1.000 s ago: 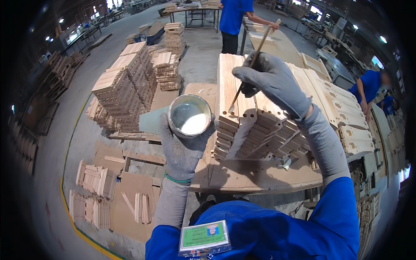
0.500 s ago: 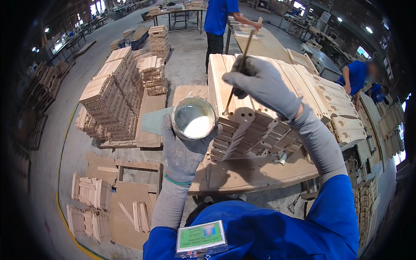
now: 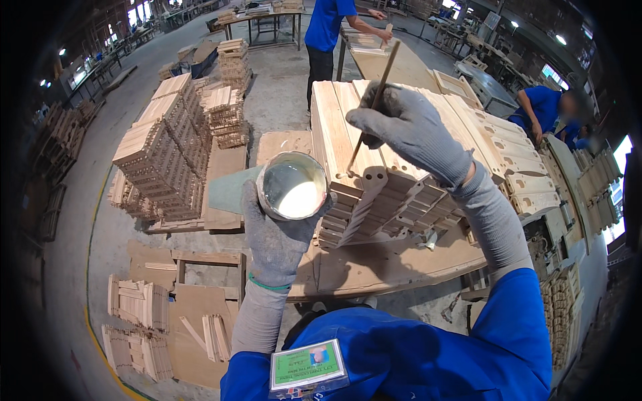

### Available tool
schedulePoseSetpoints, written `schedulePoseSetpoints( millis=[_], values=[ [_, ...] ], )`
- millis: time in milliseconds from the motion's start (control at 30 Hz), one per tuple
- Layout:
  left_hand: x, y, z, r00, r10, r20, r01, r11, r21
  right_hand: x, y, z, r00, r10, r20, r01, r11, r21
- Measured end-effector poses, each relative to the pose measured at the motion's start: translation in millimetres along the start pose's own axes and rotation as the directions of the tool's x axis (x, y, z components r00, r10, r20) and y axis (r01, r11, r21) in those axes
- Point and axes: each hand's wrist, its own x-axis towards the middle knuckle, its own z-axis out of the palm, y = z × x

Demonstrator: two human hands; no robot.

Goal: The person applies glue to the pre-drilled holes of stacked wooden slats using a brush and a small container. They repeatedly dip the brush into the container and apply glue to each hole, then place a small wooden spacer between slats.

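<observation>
The room is a wide workshop with a grey floor (image 3: 87, 220), and at the left stand tall stacks of wooden pieces (image 3: 164, 147). Past the far edge of the bench (image 3: 368, 277), one co-worker (image 3: 328, 30) in blue stands beside another table (image 3: 411, 70). The bench has a flat brown top, and its near edge looks curved. Toward its far edge and right end lies a big pile of boards (image 3: 364, 207), pale and smooth, with round holes in their ends.

The right hand (image 3: 414, 127), in a grey knitted glove, is bent inward and pinches a thin brown stick (image 3: 390, 63) between thumb and fingers. The left hand (image 3: 277, 234), gloved likewise, is half curled around a round cup (image 3: 275, 174), holding it above the left side of the bench, just beside the pile. A pale green flat piece (image 3: 226, 194) sticks out at the cup's left; inside is whitish, shiny liquid (image 3: 299, 199). The stick slants down to the pile's left front corner; its tip perhaps touches the wood, but it is too small to be sure.
</observation>
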Motion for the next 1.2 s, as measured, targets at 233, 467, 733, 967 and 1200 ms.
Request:
schedulePoseSetpoints(
  millis=[233, 467, 733, 967, 1200],
  values=[
    [0.1, -0.8, 3.1, 1.000, -0.007, 0.000, 0.007, 0.998, -0.055, 3.6, 2.3, 12.1, 0.997, -0.011, 0.072, 0.011, 1.000, 0.004],
    [0.4, -1.2, 3.0, 1.000, 0.009, -0.022, -0.010, 0.999, -0.031, 3.0, -3.6, 4.5, 0.998, 0.019, 0.053, -0.019, 1.000, 0.002],
    [-9.1, 1.2, 2.3, 0.984, 0.175, 0.026, -0.177, 0.975, 0.136, -42.3, -30.5, 2.6, 0.990, 0.067, -0.126, 0.005, 0.867, 0.499],
    [-31.5, -4.2, 23.2, 0.953, 0.302, 0.011, -0.302, 0.950, 0.079, -94.0, -21.2, 46.7, 0.987, -0.153, -0.040, 0.141, 0.739, 0.659],
    [-24.2, -28.8, 12.2, 0.782, 0.620, -0.067, -0.570, 0.754, 0.327, -113.0, -26.6, 48.2, 0.900, -0.431, -0.059, 0.420, 0.827, 0.374]
  ],
)
